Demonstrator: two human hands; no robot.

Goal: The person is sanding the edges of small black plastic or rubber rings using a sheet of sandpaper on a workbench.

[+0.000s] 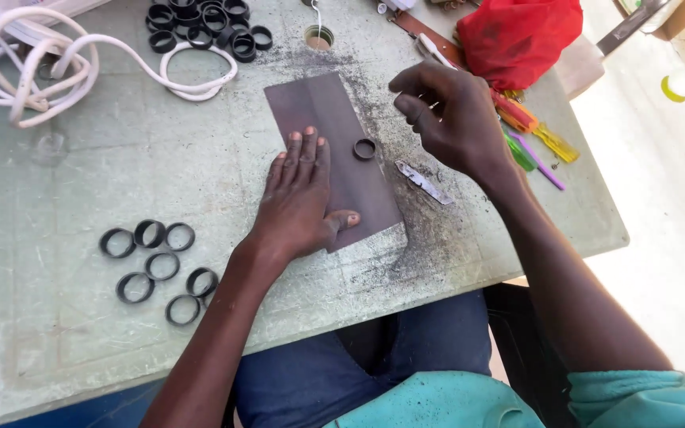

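My left hand [299, 198] lies flat, fingers spread, pinning the sandpaper [334, 150], one ring [365, 148] on it, right hand [445, 111] curled empty above; seven rings [156, 261] wait, I judge.

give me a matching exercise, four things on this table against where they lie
Things:
1. single black ring
2. left hand
3. white cable
4. red bag

Places:
A. far left of the table
B. far right of the table
C. flat on the dark sheet's near end
D. on the dark sheet's right edge, below the right hand

Pairs: 1-D, 2-C, 3-A, 4-B
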